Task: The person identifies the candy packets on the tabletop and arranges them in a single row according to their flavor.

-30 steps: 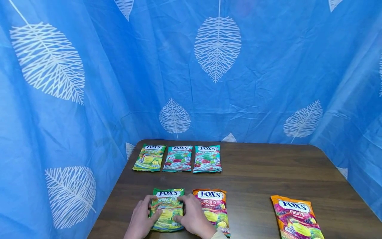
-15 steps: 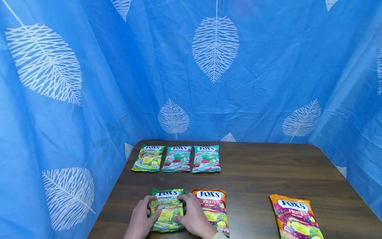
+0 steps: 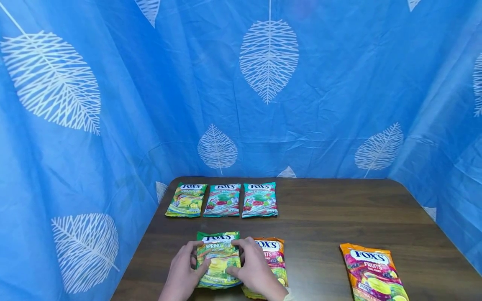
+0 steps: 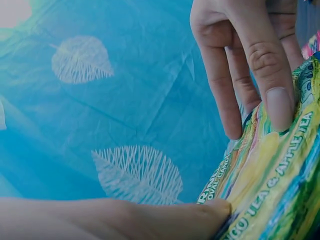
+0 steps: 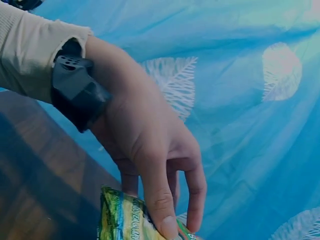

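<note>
Both hands hold a green-and-yellow Fox's Spring Tea candy bag [image 3: 218, 255] near the table's front edge. My left hand [image 3: 182, 269] pinches its left side, thumb across the front. On the opposite side my right hand [image 3: 256, 267] grips it the same way. The bag looks slightly raised and partly overlaps an orange-topped Fox's Fruits bag [image 3: 276, 255], which the right hand also partly covers. Close up in the left wrist view, fingertips press into the shiny candy bag [image 4: 270, 175]. Only the bag's upper part [image 5: 122, 215] shows in the right wrist view.
Along the back left of the brown table [image 3: 320, 213] lie a Spring Tea bag [image 3: 186, 200] and two Mint Blossom bags [image 3: 223, 200] in a row. Another Fruits bag [image 3: 373, 271] lies at the front right. Blue leaf-patterned curtain [image 3: 320, 104] surrounds the table.
The Spring Tea bag between my hands has shifted slightly right and up in the head view, both hands moving with it. It now covers part of the Fruits bag beside it.
</note>
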`<state>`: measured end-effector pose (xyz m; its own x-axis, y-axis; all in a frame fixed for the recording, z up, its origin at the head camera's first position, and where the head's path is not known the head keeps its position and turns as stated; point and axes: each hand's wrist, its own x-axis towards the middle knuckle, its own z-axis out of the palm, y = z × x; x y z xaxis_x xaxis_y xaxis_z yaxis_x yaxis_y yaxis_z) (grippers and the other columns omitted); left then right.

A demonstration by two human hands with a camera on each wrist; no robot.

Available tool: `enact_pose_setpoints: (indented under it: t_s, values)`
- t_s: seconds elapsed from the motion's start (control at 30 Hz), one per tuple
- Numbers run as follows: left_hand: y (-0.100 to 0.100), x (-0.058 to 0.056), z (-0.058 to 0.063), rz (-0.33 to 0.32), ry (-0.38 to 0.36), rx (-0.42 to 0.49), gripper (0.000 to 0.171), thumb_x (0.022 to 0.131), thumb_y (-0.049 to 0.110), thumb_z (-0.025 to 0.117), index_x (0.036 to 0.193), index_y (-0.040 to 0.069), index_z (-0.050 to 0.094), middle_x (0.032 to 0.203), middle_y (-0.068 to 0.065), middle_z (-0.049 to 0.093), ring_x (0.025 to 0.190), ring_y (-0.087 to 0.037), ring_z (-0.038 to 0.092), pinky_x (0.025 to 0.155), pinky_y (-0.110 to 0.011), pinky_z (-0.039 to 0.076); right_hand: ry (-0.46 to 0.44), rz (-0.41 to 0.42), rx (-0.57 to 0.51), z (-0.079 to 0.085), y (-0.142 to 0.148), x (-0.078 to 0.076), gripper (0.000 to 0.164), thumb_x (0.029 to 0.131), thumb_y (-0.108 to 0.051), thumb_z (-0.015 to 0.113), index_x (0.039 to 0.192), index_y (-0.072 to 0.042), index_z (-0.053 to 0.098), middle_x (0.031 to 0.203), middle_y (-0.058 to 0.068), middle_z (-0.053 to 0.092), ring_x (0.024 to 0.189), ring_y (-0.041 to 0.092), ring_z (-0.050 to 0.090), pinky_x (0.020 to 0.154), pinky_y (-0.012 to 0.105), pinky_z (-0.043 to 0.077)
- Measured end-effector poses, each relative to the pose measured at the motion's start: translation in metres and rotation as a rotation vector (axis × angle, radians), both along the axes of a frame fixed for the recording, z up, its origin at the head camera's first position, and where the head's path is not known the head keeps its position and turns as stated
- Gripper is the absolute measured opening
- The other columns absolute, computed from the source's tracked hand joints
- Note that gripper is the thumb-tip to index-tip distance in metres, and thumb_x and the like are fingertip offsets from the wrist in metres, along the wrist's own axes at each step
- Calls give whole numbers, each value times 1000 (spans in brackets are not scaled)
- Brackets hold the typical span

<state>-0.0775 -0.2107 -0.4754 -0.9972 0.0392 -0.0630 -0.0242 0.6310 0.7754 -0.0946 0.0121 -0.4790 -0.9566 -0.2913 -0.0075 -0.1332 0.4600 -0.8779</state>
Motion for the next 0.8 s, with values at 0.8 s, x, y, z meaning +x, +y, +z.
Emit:
enact_pose_setpoints:
  t_s: [0.8]
  values:
    - [82, -46, 11, -252, 229, 103, 43, 100, 13, 81, 137, 0, 65, 96, -4, 51, 75, -12, 47, 58, -27, 45, 96, -243, 122, 29, 91, -13, 64, 74, -7, 102, 133, -10, 77, 116, 1, 68, 87, 14, 65, 75, 40, 56]
